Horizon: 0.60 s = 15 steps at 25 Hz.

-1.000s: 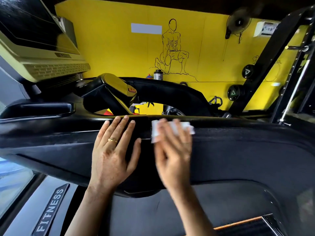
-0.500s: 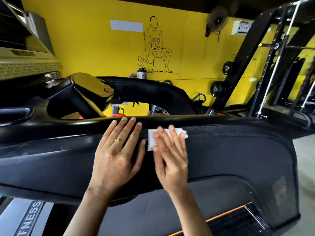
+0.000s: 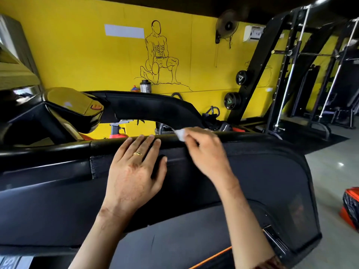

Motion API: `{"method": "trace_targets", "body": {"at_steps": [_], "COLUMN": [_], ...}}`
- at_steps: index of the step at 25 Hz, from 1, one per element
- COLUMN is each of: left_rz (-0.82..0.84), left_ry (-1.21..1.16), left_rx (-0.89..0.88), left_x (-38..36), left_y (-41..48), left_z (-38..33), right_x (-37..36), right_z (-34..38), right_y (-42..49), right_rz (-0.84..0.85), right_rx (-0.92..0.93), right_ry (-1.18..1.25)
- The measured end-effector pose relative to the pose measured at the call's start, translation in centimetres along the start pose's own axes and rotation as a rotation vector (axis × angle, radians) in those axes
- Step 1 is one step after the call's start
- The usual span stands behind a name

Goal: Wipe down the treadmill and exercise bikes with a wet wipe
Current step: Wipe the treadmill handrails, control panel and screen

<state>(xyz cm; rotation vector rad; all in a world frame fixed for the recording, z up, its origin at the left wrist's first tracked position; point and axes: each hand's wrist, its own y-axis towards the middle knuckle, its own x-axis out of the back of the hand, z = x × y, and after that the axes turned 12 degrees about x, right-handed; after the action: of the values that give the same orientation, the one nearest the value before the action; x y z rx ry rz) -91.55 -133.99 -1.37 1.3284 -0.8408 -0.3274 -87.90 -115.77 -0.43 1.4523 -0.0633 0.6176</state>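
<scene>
Mid-frame, the left hand (image 3: 136,171) lies flat, fingers straight, on the treadmill (image 3: 58,191); just right, the blurred right hand (image 3: 206,152) pinches a wipe (image 3: 180,133) against its top rail (image 3: 242,135)

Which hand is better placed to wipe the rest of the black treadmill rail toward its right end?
Right. The right hand grips the white wet wipe against the black padded treadmill rail; the left hand lies flat on the black panel below, holding nothing.
</scene>
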Motion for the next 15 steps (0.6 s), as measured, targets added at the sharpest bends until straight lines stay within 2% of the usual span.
{"method": "trace_targets", "body": {"at_steps": [2,4,6,8,10,13,14,15], "left_rz": [0.012,0.024,0.020,0.013,-0.011,-0.040,-0.041,-0.042], "left_ry": [-0.002,-0.001,0.007,0.008,0.008,0.009,0.010,0.012], "left_rx": [0.008,0.009,0.000,-0.013,-0.020,-0.041,-0.046,-0.051], "left_x": [-0.4,-0.9,-1.5,-1.7,-1.5,-1.0,-1.1,-1.1], "left_y": [0.1,0.1,0.0,-0.2,-0.8,-2.2,-2.7,-3.0], "left_z": [-1.0,-1.9,-2.5,-2.7,-2.4,-1.9,-1.8,-1.8], "right_x": [2.4,2.3,-0.1,-2.3,-2.6,-1.9,-2.3,-3.1], "right_z": [-4.8,-4.9,-0.8,2.5,1.0,-2.7,-2.1,-0.6], "right_y": [-1.7,-4.1,-5.3,-7.0,-8.2,-9.2,-8.9,-8.4], "right_rz": [-0.142,-0.299,-0.351,-0.293,-0.339,-0.582,-0.618,-0.610], "right_rx": [-0.191,-0.319,-0.243,-0.036,-0.002,-0.367,-0.414,-0.366], "right_ry": [-0.088,-0.161,-0.063,0.061,0.061,0.103,0.132,0.140]}}
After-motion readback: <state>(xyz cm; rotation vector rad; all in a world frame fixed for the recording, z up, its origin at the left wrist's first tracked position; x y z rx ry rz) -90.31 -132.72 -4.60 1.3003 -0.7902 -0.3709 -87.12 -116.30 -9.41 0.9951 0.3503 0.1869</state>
